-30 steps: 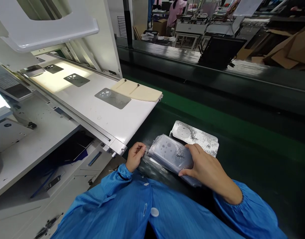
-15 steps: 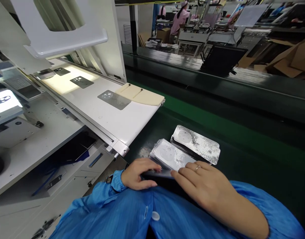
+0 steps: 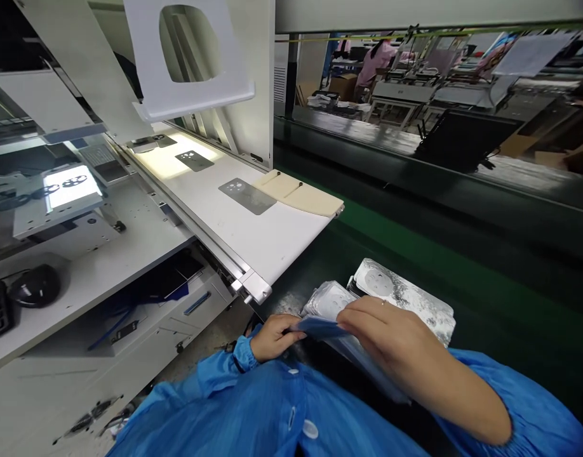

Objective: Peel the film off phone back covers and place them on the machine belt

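Close to my body, a thin phone back panel (image 3: 320,325) with a bluish sheen is held between my two hands. My left hand (image 3: 274,337) pinches its left end, thumb below and fingers above. My right hand (image 3: 399,339), with a ring on one finger, grips its right end from above; the fingertips are partly hidden. Under it lies a translucent, pale-edged stack (image 3: 368,365), partly covered by my right hand. Just beyond are two stacks of silvery phone back panels, a nearer stack (image 3: 330,298) and a farther stack (image 3: 418,298), each with a round camera area.
To the left, a white conveyor belt (image 3: 253,238) carries dark phone panels (image 3: 247,195) past a beige guide plate (image 3: 305,193). A bright screen (image 3: 72,186) and a black mouse (image 3: 35,285) are farther left. Beyond the dark green bench (image 3: 510,266), a person in pink (image 3: 375,60) is at the back.
My view has turned left, bringing the mouse and keyboard into sight. The panel between my hands has tilted and now shows a bluish face. A translucent stack shows beneath my right hand.
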Tool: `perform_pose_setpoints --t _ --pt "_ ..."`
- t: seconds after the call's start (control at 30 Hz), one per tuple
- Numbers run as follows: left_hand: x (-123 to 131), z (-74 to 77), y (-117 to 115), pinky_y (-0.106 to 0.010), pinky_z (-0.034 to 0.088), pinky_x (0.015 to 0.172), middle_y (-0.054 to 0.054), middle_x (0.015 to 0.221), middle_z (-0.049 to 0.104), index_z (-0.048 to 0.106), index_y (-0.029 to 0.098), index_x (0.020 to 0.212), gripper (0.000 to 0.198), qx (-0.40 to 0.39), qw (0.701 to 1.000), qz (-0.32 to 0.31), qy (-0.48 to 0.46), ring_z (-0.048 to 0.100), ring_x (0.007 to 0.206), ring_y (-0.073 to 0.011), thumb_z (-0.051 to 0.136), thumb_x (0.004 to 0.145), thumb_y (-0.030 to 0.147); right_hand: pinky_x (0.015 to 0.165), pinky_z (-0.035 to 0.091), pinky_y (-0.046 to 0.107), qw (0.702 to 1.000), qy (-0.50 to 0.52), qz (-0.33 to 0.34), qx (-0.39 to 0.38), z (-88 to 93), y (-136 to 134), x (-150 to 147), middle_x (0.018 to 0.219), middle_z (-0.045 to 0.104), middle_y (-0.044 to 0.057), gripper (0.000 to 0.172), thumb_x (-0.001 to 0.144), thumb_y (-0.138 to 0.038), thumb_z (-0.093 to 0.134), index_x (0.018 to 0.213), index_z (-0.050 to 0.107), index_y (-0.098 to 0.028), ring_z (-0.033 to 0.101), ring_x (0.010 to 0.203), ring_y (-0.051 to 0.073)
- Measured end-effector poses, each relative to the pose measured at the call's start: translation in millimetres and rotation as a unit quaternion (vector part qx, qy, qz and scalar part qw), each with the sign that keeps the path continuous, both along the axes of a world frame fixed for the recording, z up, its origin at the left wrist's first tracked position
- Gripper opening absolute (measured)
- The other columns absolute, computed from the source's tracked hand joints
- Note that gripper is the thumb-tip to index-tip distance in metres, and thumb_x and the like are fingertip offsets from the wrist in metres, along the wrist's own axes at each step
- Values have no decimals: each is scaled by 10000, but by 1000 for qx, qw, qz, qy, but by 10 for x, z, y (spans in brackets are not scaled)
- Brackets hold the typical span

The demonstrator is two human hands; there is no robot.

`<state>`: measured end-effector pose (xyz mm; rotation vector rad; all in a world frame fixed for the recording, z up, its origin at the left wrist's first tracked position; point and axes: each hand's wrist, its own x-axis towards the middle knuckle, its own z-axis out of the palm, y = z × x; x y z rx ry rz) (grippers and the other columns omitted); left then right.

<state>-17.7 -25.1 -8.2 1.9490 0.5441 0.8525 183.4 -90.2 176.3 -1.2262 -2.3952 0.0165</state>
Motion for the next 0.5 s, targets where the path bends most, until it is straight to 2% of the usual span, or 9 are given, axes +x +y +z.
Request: perform_pose_setpoints --t 0.1,0.27,0.5 --pt "1 47 17 -249 516 683 -74 815 732 696 122 944 304 -39 999 -18 25 669 725 -167 618 844 398 563 404 284 998 -32 33 40 70 47 -119 796 568 59 232 915 -43 371 918 591 -118 503 697 166" --pt "-7 85 35 -306 519 825 -107 1022 730 654 138 1097 364 -79 995 -56 -9 681 919 -214 671 804 355 707 438 331 994 -18 28 100 217 34 -263 903 590 106 182 889 -18 431 916 593 -95 532 838 200" --pt "-37 53 41 -320 519 835 -94 1014 726 651 137 1105 369 -73 995 -71 -8 669 924 -221 646 815 364 754 446 371 991 -35 18 130 232 57 -335 922 624 94 181 882 -17 443 903 590 -121 560 856 207"
